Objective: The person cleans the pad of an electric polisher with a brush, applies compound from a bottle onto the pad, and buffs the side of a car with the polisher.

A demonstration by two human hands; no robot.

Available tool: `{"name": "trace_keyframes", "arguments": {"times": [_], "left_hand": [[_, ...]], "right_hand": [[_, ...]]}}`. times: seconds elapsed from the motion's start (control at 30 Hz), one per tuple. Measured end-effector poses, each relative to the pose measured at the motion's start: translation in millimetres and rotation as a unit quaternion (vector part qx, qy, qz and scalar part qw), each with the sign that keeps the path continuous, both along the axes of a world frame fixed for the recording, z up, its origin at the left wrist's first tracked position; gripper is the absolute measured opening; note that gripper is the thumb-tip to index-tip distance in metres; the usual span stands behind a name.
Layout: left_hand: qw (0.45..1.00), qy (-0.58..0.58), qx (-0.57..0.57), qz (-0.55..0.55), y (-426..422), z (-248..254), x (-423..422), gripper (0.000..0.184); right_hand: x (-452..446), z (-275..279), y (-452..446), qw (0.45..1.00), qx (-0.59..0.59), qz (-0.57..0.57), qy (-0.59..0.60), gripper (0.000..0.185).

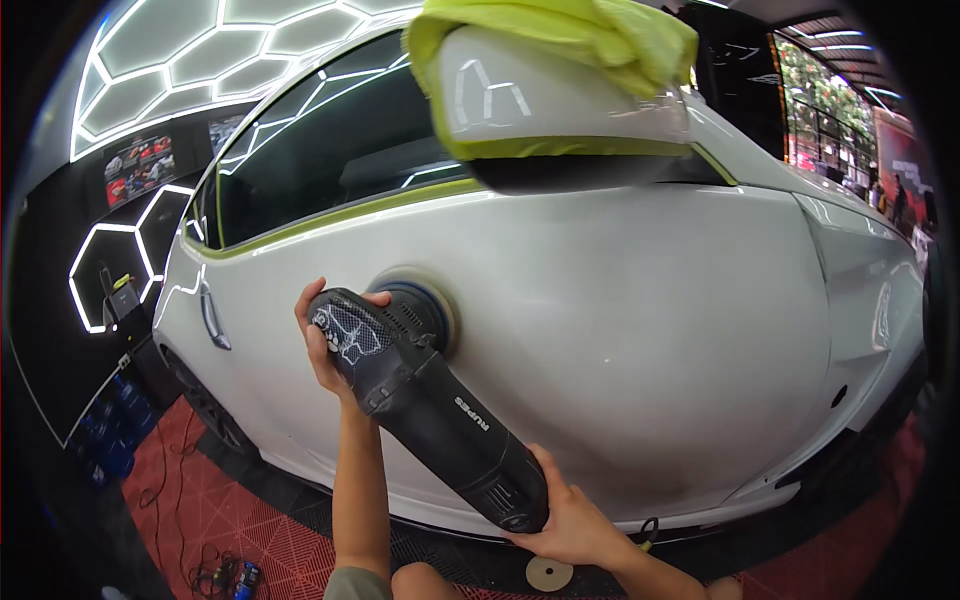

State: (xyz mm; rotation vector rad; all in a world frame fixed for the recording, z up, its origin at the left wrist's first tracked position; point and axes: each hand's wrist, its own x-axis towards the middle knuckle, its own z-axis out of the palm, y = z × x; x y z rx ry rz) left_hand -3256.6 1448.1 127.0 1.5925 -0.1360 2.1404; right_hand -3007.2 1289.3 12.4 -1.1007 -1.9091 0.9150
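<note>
A black polishing machine (450,425) slants across the middle of the view, its round pad (440,305) against the white car door (640,330). Around the machine's head, at its upper left end, my left hand (325,340) is closed, with fingers on both sides. My right hand (568,520) grips the rear end of the body at the lower right. Yellow-green tape (350,212) runs along the window's lower edge. Over the side mirror (560,95) hangs a yellow-green cloth (600,35).
A silver door handle (213,316) lies left of the machine. Below the car, a round disc (549,573) rests on the floor. Cables and a blue object (247,580) are on the red floor tiles (280,530) at lower left. Blue bottles (115,425) stand at the left.
</note>
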Motion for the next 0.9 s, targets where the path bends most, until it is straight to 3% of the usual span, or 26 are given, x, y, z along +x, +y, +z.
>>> {"name": "trace_keyframes", "arguments": {"times": [0.1, 0.33, 0.43, 0.5, 0.73, 0.9], "left_hand": [[0.999, 0.023, 0.017, 0.038, -4.6, 0.8, 46.5, 0.059], [0.999, 0.038, -0.015, -0.032, -28.3, 5.1, 185.0, 0.061], [0.997, 0.05, -0.012, -0.051, -38.0, 16.0, 225.5, 0.062], [0.995, 0.082, -0.012, -0.056, -40.6, 17.2, 252.5, 0.062], [0.983, 0.166, 0.011, -0.072, -62.0, 19.8, 358.6, 0.062], [0.97, 0.219, 0.023, -0.105, -82.0, 20.2, 415.0, 0.059]], "right_hand": [[42.6, 3.2, -18.0, 0.998, -0.065, -0.019, -0.002, 0.107], [153.3, -16.3, -51.5, 0.995, -0.071, -0.053, 0.055, 0.106], [176.0, -16.8, -65.5, 0.993, -0.063, -0.05, 0.092, 0.105], [196.2, -29.9, -72.5, 0.987, 0.038, -0.07, 0.136, 0.103], [270.3, -44.3, -105.9, 0.976, 0.066, -0.123, 0.165, 0.105], [313.8, -51.8, -127.9, 0.969, 0.021, -0.149, 0.195, 0.111]]}}
